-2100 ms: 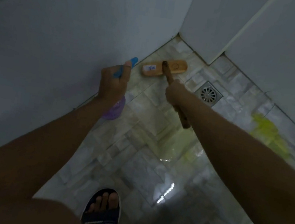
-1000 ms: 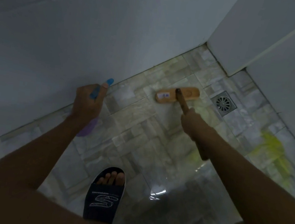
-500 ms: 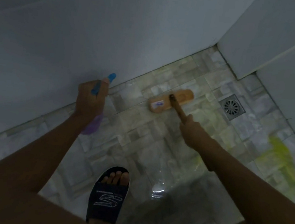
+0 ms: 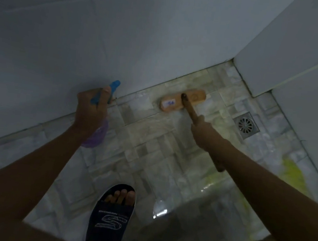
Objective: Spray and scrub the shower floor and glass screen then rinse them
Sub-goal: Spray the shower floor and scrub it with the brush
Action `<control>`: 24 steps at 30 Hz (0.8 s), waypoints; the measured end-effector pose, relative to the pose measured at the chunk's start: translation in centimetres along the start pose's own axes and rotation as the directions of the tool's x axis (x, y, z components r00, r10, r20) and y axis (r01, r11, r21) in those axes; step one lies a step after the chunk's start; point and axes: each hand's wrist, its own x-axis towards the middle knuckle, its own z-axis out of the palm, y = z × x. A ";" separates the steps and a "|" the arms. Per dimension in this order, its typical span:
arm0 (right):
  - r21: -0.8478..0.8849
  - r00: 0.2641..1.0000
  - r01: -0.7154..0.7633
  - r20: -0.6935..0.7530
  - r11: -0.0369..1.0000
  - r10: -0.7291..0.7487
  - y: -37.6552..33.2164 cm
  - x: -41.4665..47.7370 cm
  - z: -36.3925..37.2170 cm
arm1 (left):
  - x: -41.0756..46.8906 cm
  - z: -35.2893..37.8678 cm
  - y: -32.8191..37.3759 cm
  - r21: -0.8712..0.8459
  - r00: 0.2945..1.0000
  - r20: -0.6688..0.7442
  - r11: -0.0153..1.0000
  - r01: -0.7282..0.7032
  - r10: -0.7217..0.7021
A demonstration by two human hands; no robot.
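— Where is our brush?
— Our right hand is curled round the wooden handle of the orange long-handled scrub brush. Its head sits on the pale marbled tile shower floor, just beside the foot of the grey wall, ahead of that hand.
— And our left hand?
— It grips the purple spray bottle with a blue trigger, close to the wall, left of the brush head and apart from it.
— The square metal drain lies near the brush, to its right.
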 end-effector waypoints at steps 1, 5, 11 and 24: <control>-0.042 0.999 0.027 0.035 0.999 -0.025 1.2 -0.5 -0.1 | 0.1 0.0 0.0 -0.012 1.000 0.002 1.000 0.015 -0.015; -0.039 0.999 -0.048 -0.021 0.998 0.047 3.3 3.5 -4.8 | 0.4 0.0 -0.4 -0.046 1.000 0.007 0.999 0.028 -0.028; 0.105 0.977 -0.166 -0.119 0.981 0.178 1.2 8.5 -9.1 | 0.2 0.2 -0.1 0.005 1.000 0.001 1.000 0.010 -0.010; -0.125 0.996 -0.060 -0.074 0.990 0.051 0.7 6.7 -8.2 | -0.1 0.0 -0.1 -0.014 0.999 0.028 1.000 0.015 -0.015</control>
